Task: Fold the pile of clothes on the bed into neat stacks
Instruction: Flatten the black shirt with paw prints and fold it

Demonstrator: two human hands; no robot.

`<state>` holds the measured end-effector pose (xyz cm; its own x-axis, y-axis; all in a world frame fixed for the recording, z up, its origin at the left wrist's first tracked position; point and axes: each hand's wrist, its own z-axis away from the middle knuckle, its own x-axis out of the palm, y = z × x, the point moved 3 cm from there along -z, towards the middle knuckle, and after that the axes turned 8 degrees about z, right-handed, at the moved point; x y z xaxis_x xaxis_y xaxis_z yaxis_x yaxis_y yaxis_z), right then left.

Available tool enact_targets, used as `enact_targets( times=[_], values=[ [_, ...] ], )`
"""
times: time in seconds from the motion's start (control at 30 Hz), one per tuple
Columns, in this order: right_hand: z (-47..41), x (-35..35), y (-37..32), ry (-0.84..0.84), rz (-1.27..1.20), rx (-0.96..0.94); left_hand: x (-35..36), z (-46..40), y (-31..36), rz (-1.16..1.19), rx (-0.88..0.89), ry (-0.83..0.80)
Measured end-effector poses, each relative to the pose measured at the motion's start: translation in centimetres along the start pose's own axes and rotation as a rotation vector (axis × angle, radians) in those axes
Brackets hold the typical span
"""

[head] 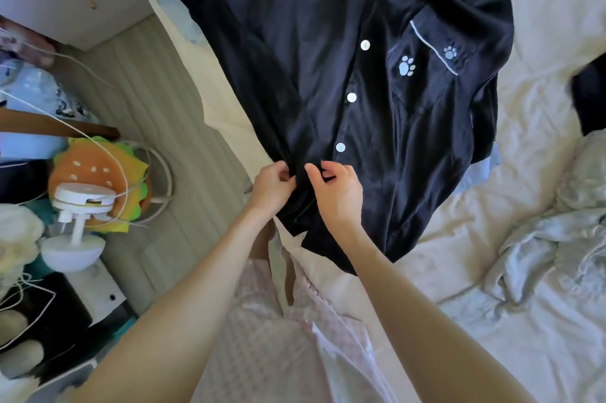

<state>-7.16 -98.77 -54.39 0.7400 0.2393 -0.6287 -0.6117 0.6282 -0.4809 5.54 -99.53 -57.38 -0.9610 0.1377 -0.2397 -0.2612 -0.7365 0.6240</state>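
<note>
Two bare hands meet at the bottom edge of a dark navy, shiny pajama shirt (295,58) that is spread out on the cream bed sheet (541,25). The left hand (272,186) has its fingers curled and pinches a bunch of the dark cloth near the hem. The right hand (337,192) is just beside it, with its thumb and fingers bent and pinching the same cloth by the button strip. The shirt lies front side up, with the hem close to the person and the collar end far away. A row of round white buttons (351,97) runs down its middle, and a chest pocket with pale trim and white paw prints (406,66) sits to the right of them. A crumpled grey, silky cloth (541,258) lies on the sheet at the right, apart from the shirt. Another dark piece of cloth (590,97) shows at the right edge. Left of the bed, down low, there is a burger-shaped soft toy (98,173) in orange, yellow and green, and a small white stand fan (78,222) touches it in front.
</note>
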Motion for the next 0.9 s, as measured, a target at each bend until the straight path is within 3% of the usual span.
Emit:
enact_targets(
  times=[0.2,0.33,0.4,0.47,0.53,0.63,0.8,0.9],
  values=[
    [-0.7,-0.5,-0.1,-0.031,0.025,0.099,-2.0,3.2,-2.1,0.226,-0.046,0.079],
    [0.6,-1.1,0.6,0.0,-0.113,0.099,-6.0,3.7,-3.7,0.435,-0.117,0.235],
    [1.3,-1.2,0.9,0.002,0.013,-0.036,-7.4,3.7,-3.8,0.599,-0.125,0.227],
    [1.9,-0.7,1.2,-0.03,0.301,-0.199,-8.2,3.9,-3.6,0.68,-0.081,0.202],
    [2.2,-0.4,1.9,-0.061,0.532,-0.293,-8.8,4.1,-3.3,0.679,-0.018,0.224],
    [1.9,-0.5,2.8,-0.081,0.658,-0.305,-10.5,4.7,-3.0,0.66,0.075,0.315],
    [1.4,-1.2,3.2,-0.092,0.659,-0.321,-14.4,5.5,-2.9,0.672,0.136,0.426],
    [1.7,-1.4,2.6,-0.071,0.555,-0.366,-14.7,5.7,-3.0,0.618,0.057,0.416]
  ],
)
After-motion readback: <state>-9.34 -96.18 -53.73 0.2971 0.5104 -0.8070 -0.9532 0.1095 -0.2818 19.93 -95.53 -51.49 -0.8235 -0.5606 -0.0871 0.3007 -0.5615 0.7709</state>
